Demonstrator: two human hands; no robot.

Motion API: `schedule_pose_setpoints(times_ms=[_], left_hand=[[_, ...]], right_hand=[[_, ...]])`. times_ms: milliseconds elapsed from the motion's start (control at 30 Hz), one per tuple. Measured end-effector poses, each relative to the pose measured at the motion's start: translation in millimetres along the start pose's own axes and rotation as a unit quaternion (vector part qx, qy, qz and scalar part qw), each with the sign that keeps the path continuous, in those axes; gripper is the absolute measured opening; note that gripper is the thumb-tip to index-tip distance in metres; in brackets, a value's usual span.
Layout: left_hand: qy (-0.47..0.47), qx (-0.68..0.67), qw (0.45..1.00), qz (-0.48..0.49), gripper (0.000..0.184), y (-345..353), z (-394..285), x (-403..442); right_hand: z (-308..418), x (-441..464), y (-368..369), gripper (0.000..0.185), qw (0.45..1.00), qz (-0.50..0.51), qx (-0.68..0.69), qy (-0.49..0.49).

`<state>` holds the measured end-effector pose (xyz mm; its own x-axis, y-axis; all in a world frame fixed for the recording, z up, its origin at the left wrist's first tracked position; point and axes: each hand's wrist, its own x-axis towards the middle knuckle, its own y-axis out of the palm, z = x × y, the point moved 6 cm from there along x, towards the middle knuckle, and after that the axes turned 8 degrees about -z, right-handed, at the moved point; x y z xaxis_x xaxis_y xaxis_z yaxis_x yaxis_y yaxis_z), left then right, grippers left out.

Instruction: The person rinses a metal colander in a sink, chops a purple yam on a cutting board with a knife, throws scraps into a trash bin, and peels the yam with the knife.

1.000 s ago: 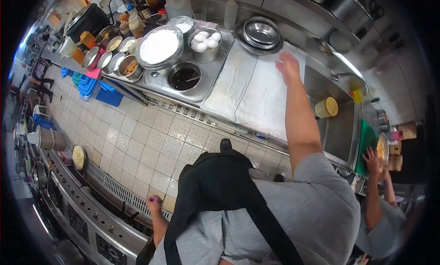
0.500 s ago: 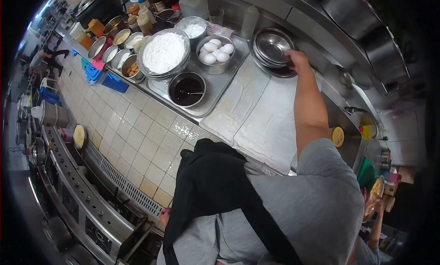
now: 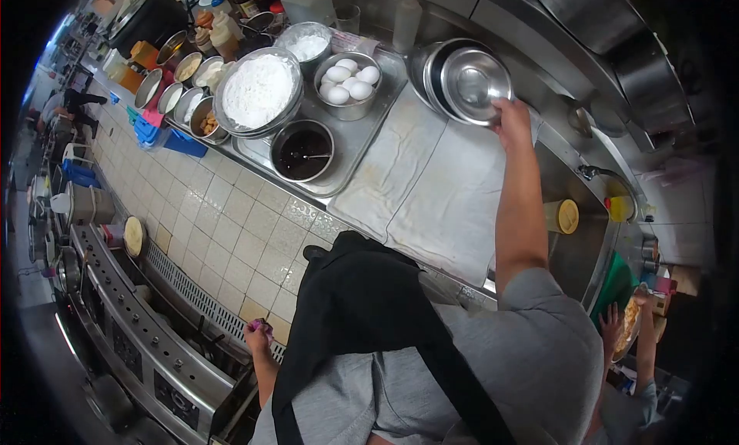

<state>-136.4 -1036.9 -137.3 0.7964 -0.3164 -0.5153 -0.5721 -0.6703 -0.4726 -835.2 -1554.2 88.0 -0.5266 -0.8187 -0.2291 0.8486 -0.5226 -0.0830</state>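
From my distance, I see a steel counter (image 3: pixel 548 146). On it lie flat white cloths (image 3: pixel 443 195), and just beside them a rectangular grey metal tray (image 3: pixel 363 146). This tray carries a round steel pot (image 3: pixel 350 110) of white eggs (image 3: pixel 337 95) and a round steel bowl (image 3: pixel 322 169) of dark liquid (image 3: pixel 295 149).

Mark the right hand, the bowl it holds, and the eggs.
Right hand (image 3: pixel 514 123): head view, middle of the hand.
Bowl (image 3: pixel 476 84): head view, on its inside bottom.
Eggs (image 3: pixel 339 74): head view, on one egg's shell.
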Motion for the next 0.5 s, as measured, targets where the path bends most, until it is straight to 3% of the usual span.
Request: schedule_pose_setpoints(times_ms=[67,167,267,333,500], left_hand=[[0.009,0.022,1.000,-0.004,0.024,-4,18,18],[0.004,0.047,0.998,-0.039,0.023,6,-28,-32],[-0.012,0.054,0.998,-0.001,0.021,11,-40,-51],[-0.015,0.047,0.999,-0.003,0.021,8,-17,-36],[-0.041,0.002,0.998,0.046,0.020,9,3,-14]], right_hand=[[-4,-25,-22,0.035,1.000,-0.013,0.014,0.003],[-33,-47,-69,0.033,0.998,-0.025,0.018,0.060],[-53,-72,-97,0.035,0.988,0.013,0.116,0.104],[-67,-79,-123,0.035,0.980,-0.065,0.130,0.137],[-78,-50,-150,0.025,0.968,-0.160,0.162,0.106]])
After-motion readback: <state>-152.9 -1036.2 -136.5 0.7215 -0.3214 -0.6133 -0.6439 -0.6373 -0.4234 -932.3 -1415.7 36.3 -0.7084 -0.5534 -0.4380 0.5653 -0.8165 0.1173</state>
